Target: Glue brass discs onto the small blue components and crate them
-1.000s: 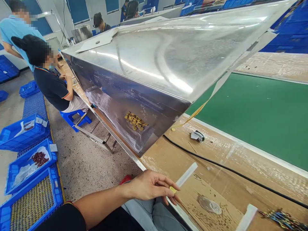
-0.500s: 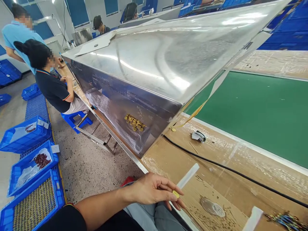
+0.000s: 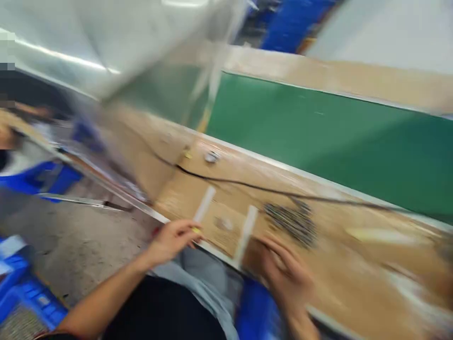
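Note:
A small yellow piece (image 3: 197, 230) is pinched between the thumb and fingers of my left hand (image 3: 173, 240), just over the front edge of the workbench. My right hand (image 3: 286, 267) hangs over the bench edge further right, fingers bent and pointing away from me. Motion smears it, so I cannot make out whether anything is in it. Between the hands, a cardboard sheet (image 3: 221, 238) lies on the bench with a white strip (image 3: 204, 204) on its left and another white strip (image 3: 246, 236) on its right. A small clear round thing (image 3: 224, 223) rests on it.
Thin dark rods (image 3: 292, 224) lie bunched right of the cardboard. A black cable (image 3: 244, 183) crosses the bench before a green belt (image 3: 276, 113). A metal hood (image 3: 71, 52) rises at left, near a blue stool (image 3: 46, 177). Part of another person shows at the left edge.
My view has swung right, blurring the picture. My right hand has come into view at the bench edge. My left hand still holds the yellow piece.

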### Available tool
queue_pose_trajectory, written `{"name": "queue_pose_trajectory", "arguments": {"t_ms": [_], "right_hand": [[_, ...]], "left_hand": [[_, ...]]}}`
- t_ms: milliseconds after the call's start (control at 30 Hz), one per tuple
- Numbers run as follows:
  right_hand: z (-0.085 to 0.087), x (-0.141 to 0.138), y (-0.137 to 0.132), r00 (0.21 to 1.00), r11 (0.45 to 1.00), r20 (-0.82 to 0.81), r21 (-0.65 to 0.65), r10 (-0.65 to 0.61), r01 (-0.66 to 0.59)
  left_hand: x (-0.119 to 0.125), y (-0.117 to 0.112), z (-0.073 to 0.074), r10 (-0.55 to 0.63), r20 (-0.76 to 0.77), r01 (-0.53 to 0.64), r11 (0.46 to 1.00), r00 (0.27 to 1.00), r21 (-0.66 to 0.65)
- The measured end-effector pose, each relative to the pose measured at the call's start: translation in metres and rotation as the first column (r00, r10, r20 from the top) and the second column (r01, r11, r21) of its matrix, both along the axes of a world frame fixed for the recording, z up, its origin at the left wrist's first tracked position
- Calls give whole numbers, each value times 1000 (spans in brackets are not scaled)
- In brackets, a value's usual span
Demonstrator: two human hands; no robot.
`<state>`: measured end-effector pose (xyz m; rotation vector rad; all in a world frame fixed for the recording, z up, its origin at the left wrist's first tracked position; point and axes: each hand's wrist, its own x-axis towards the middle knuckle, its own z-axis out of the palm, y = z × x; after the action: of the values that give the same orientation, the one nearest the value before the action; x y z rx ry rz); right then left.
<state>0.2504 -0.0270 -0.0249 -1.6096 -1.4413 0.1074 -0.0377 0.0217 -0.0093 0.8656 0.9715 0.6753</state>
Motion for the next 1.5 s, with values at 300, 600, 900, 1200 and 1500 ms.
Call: {"name": "queue_pose_trajectory", "arguments": {"t_ms": [300,600,900,1200,1500], "right_hand": [[0,-16,-10,997,1000,-82,-3,-14,13],[-6,-27,10,998,998,-13,14,62,-62],[-7,-28,11,997,999,61,-11,37,-37],[-5,-30,12,987,998,145,11,67,-69],[-4,-31,10,963,993,249,22,106,-115]], "left_hand": [[2,9,-39,-58,-215,107,968,975,227],[2,8,-42,-86,-258,157,951,962,267],[-1,5,-42,-108,-234,174,943,966,283],[1,6,-41,-108,-234,178,937,966,299],[3,5,-37,-97,-257,172,942,962,287]]}}
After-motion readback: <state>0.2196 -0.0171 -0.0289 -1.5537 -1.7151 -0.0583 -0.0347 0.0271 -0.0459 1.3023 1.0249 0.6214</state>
